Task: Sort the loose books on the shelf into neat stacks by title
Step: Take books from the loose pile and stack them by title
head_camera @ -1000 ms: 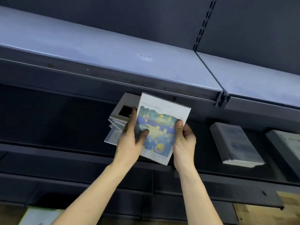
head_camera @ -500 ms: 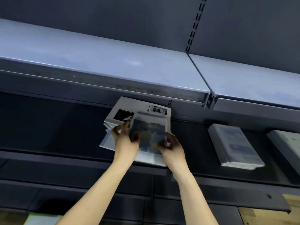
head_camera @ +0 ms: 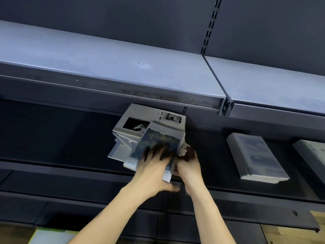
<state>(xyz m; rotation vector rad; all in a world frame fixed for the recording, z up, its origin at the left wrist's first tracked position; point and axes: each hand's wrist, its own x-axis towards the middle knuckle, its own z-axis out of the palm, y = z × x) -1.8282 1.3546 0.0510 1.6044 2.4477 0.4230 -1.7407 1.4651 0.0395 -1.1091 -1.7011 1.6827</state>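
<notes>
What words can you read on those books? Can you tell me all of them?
"Me" and "ory": on the white book at the back of the messy pile, printed sideways; the letters between them cannot be read.
Small line beside those letters: too tiny to read.
Title strip on the blue picture book under the left hand: too blurred.
Covers of the neat stack to the right: too blurred.
</notes>
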